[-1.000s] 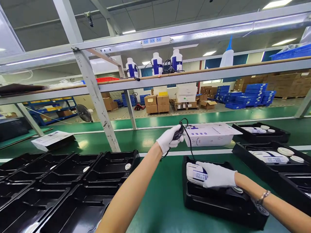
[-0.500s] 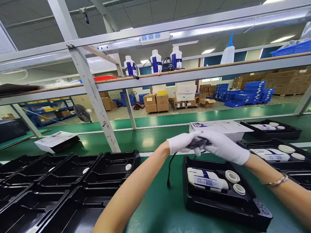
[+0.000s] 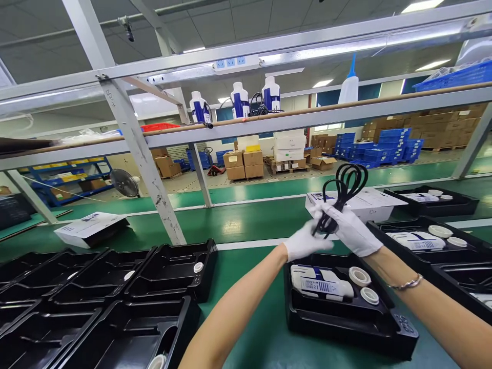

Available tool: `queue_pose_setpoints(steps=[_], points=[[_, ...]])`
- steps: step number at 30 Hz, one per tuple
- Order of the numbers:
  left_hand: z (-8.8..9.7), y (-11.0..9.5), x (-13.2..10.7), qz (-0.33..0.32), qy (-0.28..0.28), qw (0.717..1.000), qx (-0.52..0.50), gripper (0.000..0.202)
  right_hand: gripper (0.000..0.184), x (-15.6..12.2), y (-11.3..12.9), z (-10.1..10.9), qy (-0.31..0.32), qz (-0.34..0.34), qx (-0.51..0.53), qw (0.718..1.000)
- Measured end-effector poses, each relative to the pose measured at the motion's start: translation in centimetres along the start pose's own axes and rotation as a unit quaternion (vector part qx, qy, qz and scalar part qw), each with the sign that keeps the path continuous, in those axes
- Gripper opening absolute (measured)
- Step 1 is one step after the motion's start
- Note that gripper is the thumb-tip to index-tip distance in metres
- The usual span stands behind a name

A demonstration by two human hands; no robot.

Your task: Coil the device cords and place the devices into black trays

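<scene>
Both my hands wear white gloves and meet above a black tray [image 3: 346,328]. My right hand [image 3: 351,229] is closed on a black cable [image 3: 346,184] coiled into loops that stick up above it. My left hand [image 3: 305,243] touches the lower end of the same cable bundle, its fingers pinched at it. In the tray below lie a white bottle with a blue label [image 3: 321,283] and two white round caps [image 3: 360,277].
Several empty black trays [image 3: 115,297] fill the green table at left. More filled black trays [image 3: 426,241] stand at right, a white box [image 3: 361,202] behind my hands, another box [image 3: 90,225] at far left. A metal post [image 3: 142,154] and shelf with bottles [image 3: 240,100] rise ahead.
The cable's loose end that hung down to the table is gathered up. The coil now stands in loops above my right hand, and both hands have shifted right.
</scene>
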State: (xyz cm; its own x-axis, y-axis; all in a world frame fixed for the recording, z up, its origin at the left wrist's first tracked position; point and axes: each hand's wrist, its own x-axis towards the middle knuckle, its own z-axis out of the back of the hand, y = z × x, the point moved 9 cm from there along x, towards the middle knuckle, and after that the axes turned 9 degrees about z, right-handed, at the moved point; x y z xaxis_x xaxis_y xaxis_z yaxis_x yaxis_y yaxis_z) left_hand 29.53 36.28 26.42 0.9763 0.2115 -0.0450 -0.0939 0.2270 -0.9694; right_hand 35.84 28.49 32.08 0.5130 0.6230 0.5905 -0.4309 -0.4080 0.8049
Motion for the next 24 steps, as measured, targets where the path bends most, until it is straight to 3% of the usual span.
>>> queue_pose_setpoints(steps=[2,4,6,9,12,14,16,18,22,24], points=[[-1.0,4.6,0.8,0.074,0.079,0.987,0.116,0.063,0.053,-0.9,-1.9,0.7,0.046,-0.043,-0.043,0.997],[-1.0,6.8,1.6,0.082,0.103,0.966,0.223,0.047,0.049,-2.1,-4.0,0.8,0.124,-0.05,-0.168,0.977],[-1.1,7.4,2.3,0.057,0.116,0.935,0.33,0.038,0.041,-3.4,-6.2,0.1,0.224,-0.012,-0.304,0.926],[-1.4,7.2,2.7,0.027,0.14,0.89,0.433,0.023,0.031,-5.7,-10.4,-0.9,0.364,0.007,-0.425,0.829],[-0.9,6.9,2.0,0.038,0.151,0.851,0.502,0.012,0.038,-7.4,-14.3,-0.5,0.425,-0.041,-0.482,0.765],[-0.1,6.2,1.3,0.048,0.118,0.828,0.547,0.024,0.039,-7.8,-15.9,-0.2,0.439,-0.063,-0.494,0.748],[0.5,4.9,0.4,0.031,0.047,0.817,0.574,0.04,0.037,-7.8,-16.9,-0.2,0.443,-0.071,-0.499,0.742],[-0.2,4.5,-0.5,0.006,0.025,0.802,0.596,0.042,0.031,-7.7,-17.4,-0.3,0.448,-0.072,-0.501,0.737],[-2.6,7.6,-1.3,0.045,0.13,0.776,0.615,0.05,0.033,-8.1,-16.9,-0.1,0.442,-0.065,-0.506,0.737],[-2.7,8.7,-0.5,0.067,0.152,0.773,0.613,0.053,0.04,-8.4,-15.5,0.1,0.418,-0.008,-0.535,0.734]])
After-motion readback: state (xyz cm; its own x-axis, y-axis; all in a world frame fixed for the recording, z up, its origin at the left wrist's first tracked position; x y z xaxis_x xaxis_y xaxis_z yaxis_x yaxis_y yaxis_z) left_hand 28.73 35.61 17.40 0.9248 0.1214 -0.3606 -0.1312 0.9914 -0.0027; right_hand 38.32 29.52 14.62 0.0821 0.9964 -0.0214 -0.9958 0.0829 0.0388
